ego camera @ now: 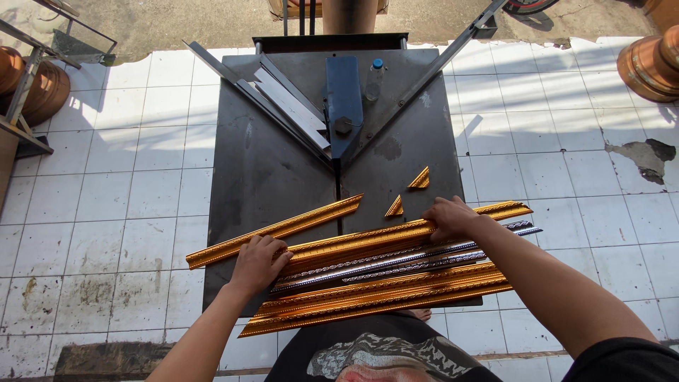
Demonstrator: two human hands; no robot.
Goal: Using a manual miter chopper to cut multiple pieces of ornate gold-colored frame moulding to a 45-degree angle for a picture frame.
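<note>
Several long gold moulding strips (pixel 368 293) lie across the near side of a dark metal work table (pixel 247 163), with silver-and-dark strips (pixel 396 258) between them. My left hand (pixel 256 263) rests on the left end of one gold strip (pixel 353 239). My right hand (pixel 450 218) grips the same strip nearer its right end. Another gold strip (pixel 276 230) lies slanted beside my left hand. Two small gold triangular offcuts (pixel 420 179) (pixel 395 207) sit on the table beyond my right hand.
A blue cutting head (pixel 344 106) stands at the table's middle between two V-shaped metal guide rails (pixel 283 106). A small bottle (pixel 375 78) stands beside it. White floor tiles (pixel 127 205) surround the table. Round copper-coloured pots (pixel 651 64) sit at the right and left edges.
</note>
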